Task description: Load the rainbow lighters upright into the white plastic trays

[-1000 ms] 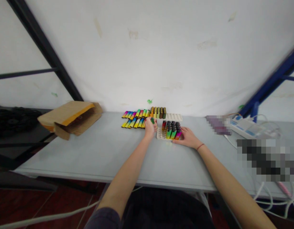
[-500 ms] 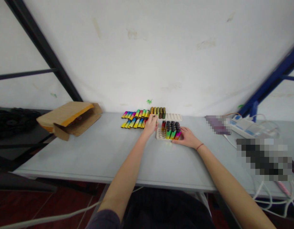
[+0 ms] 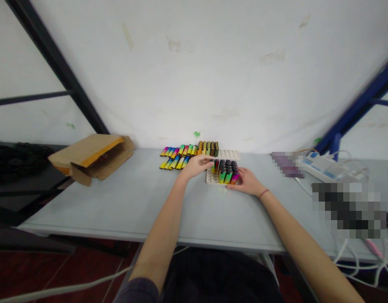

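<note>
Colourful lighters (image 3: 225, 173) with black tops stand upright in a white tray (image 3: 212, 178) with rows of holes. My left hand (image 3: 196, 166) pinches a lighter (image 3: 213, 167) with a green and yellow body at the tray's left part, beside the upright ones. Whether its base sits in a hole cannot be seen. My right hand (image 3: 249, 182) holds the tray's right side, thumb along the front edge and fingers behind the end lighters. To the left, more lighters (image 3: 171, 162) lie flat in two rows, the near row partly hidden by my left hand.
Behind my left hand several lighters (image 3: 208, 148) stand in a block beside another white tray (image 3: 230, 155). An opened brown cardboard package (image 3: 93, 156) lies at the left. A power strip (image 3: 323, 167), cables (image 3: 354, 263) and blurred-out objects occupy the right side. A wall rises behind the table.
My left hand has moved from the block of lighters at the back down and right to the near tray, bringing a lighter there. My right hand stays in place.
</note>
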`<state>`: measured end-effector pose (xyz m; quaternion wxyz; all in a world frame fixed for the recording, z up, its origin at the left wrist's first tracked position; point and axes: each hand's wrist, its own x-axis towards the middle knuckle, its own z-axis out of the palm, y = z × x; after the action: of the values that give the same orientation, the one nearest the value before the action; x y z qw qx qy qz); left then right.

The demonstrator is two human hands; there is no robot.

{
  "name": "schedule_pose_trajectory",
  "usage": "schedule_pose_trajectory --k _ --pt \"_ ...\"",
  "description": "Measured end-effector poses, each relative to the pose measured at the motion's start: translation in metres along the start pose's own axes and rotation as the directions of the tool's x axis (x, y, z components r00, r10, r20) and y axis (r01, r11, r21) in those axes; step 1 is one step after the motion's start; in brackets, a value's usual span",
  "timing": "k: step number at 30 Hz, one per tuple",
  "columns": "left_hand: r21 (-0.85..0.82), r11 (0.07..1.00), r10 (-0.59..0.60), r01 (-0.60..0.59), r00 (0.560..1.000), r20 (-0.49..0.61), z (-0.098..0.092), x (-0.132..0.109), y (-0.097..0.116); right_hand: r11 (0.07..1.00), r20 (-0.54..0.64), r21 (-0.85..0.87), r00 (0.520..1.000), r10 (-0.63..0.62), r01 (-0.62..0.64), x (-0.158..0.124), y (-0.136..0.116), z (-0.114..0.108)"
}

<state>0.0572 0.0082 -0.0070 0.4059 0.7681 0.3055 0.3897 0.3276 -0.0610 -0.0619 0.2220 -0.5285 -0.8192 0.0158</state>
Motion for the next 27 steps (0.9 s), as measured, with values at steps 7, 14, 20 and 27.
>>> schedule_pose_trajectory --k 7,14,20,27 --pt "0.072 0.997 -0.010 0.011 1.000 -0.016 0.009 -0.002 0.006 1.000 0.005 0.000 1.000 0.003 -0.003 0.000 0.000 0.000" --pt "0.113 0.994 0.005 0.000 0.999 -0.045 0.007 -0.003 0.015 1.000 0.007 0.012 1.000 -0.002 0.002 0.000 0.000 -0.001" --pt "0.200 0.978 0.060 -0.060 0.998 0.004 0.007 -0.002 0.010 1.000 0.010 0.005 1.000 -0.005 0.005 0.001 0.000 -0.001" --pt "0.540 0.836 0.035 0.096 0.973 -0.227 -0.003 -0.004 0.005 1.000 0.009 0.010 1.000 -0.008 0.008 0.001 0.000 0.000"
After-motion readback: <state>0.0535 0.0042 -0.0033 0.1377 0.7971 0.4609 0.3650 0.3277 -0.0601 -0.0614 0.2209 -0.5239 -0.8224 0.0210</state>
